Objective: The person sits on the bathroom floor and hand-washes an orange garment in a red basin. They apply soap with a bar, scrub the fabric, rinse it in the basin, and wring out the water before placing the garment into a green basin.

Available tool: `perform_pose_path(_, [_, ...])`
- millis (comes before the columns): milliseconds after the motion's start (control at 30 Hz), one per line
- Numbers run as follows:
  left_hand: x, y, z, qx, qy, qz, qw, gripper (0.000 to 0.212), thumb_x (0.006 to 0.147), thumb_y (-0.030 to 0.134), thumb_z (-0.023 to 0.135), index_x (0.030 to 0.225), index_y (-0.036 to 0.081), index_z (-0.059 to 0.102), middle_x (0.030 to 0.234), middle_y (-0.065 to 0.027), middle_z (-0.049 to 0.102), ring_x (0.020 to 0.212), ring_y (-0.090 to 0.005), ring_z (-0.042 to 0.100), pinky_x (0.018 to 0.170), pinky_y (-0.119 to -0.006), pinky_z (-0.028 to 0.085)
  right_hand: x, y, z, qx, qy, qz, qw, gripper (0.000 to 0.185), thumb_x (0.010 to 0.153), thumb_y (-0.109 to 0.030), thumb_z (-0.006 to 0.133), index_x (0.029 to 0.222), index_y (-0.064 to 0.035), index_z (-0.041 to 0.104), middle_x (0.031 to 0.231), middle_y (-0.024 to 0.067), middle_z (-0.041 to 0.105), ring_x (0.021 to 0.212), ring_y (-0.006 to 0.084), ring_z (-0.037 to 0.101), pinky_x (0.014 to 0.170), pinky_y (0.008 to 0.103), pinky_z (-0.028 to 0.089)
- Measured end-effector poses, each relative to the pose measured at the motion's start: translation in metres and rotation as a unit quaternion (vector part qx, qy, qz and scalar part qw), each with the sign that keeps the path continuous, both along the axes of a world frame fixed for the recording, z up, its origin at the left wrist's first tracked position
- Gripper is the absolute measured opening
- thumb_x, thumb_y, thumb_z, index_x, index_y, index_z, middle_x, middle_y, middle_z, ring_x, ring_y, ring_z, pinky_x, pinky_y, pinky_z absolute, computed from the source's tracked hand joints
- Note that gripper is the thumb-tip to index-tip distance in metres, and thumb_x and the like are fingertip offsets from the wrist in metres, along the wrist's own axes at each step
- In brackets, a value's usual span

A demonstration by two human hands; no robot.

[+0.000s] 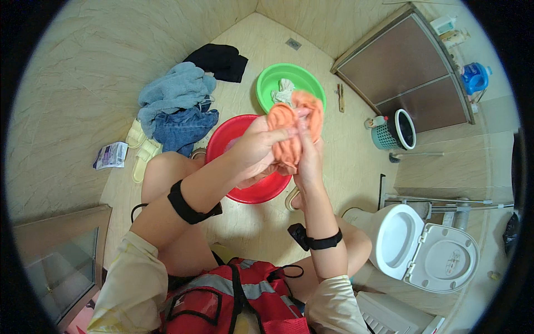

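Both my hands grip a bunched orange cloth (pixel 285 146), held up over the right side of a red plastic basin (pixel 267 190). My left hand (pixel 256 144) closes on its left side, and my right hand (pixel 309 156) on its right side. Part of the cloth is blurred above my fingers. Behind it stands a green plastic basin (pixel 267 79) with a crumpled white cloth (pixel 283 92) inside. The inside of the red basin is mostly hidden by my hands and forearm.
At left on the floor lie black cloth (pixel 221 62), a light blue fleece (pixel 177 89), jeans (pixel 185 127) and pale yellow slippers (pixel 146 158). A wooden-handled brush (pixel 341 98) lies right of the green basin. A mesh waste bin (pixel 384 135) and a toilet (pixel 396 238) stand at right.
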State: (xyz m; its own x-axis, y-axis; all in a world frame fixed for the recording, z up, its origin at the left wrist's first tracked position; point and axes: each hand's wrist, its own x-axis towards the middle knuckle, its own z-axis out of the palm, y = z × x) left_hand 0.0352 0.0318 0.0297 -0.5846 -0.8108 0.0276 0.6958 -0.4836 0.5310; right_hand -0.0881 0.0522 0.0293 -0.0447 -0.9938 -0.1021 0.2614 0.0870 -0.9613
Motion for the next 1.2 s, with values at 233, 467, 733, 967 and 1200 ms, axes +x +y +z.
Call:
perform_pose_path(233, [0.003, -0.001, 0.025, -0.252, -0.173, 0.106, 0.946, 0.035, 0.094, 0.007, 0.049, 0.126, -0.006, 0.045, 0.124, -0.0144, 0.055, 0.112, -0.0185, 0.054, 0.097, -0.031, 0.043, -0.037, 0.017, 0.038, -0.088, 0.04, -0.159, 0.983, 0.027, 0.099, -0.018, 0.044, 0.107, 0.0058, 0.051, 0.094, 0.0131, 0.063, 0.076, 0.0202, 0.065, 0.07, 0.0303, 0.055])
perform_pose_path(467, [0.009, -0.01, -0.006, -0.138, -0.238, 0.149, 0.95, 0.027, 0.095, 0.022, 0.053, 0.106, -0.003, 0.057, 0.099, -0.0061, 0.063, 0.086, -0.0083, 0.059, 0.075, -0.026, 0.049, -0.05, 0.016, 0.046, -0.147, 0.184, -0.214, 0.948, 0.03, 0.098, -0.026, 0.048, 0.088, 0.0019, 0.053, 0.057, 0.0034, 0.05, 0.044, 0.0093, 0.051, 0.04, 0.0226, 0.041])
perform_pose_path(733, [-0.034, 0.009, -0.036, -0.03, -0.175, -0.088, 0.98, 0.061, 0.086, 0.047, 0.06, 0.123, 0.002, 0.043, 0.117, -0.0105, 0.052, 0.109, -0.0155, 0.05, 0.095, -0.034, 0.041, -0.046, 0.001, 0.045, -0.213, 0.046, -0.259, 0.941, 0.027, 0.097, -0.029, 0.047, 0.088, -0.004, 0.053, 0.061, 0.0013, 0.046, 0.039, 0.0054, 0.034, 0.035, 0.0211, 0.025])
perform_pose_path(967, [-0.023, -0.011, -0.05, -0.14, -0.338, -0.118, 0.923, 0.028, 0.082, 0.009, 0.067, 0.105, -0.002, 0.058, 0.099, -0.0056, 0.061, 0.096, -0.0103, 0.056, 0.085, -0.028, 0.045, -0.08, 0.003, 0.043, -0.145, -0.035, -0.219, 0.964, 0.021, 0.098, -0.024, 0.046, 0.102, -0.004, 0.05, 0.07, 0.0047, 0.054, 0.043, 0.0099, 0.044, 0.037, 0.0219, 0.036])
perform_pose_path(1200, [-0.003, -0.023, -0.019, -0.068, -0.098, -0.061, 0.991, 0.031, 0.095, 0.02, 0.053, 0.114, -0.004, 0.055, 0.11, -0.011, 0.062, 0.098, -0.0132, 0.06, 0.086, -0.028, 0.048, -0.091, 0.019, 0.04, -0.009, 0.35, 0.13, 0.928, 0.027, 0.078, -0.005, 0.067, 0.103, 0.004, 0.063, 0.088, 0.0036, 0.065, 0.068, 0.0072, 0.055, 0.063, 0.0224, 0.046])
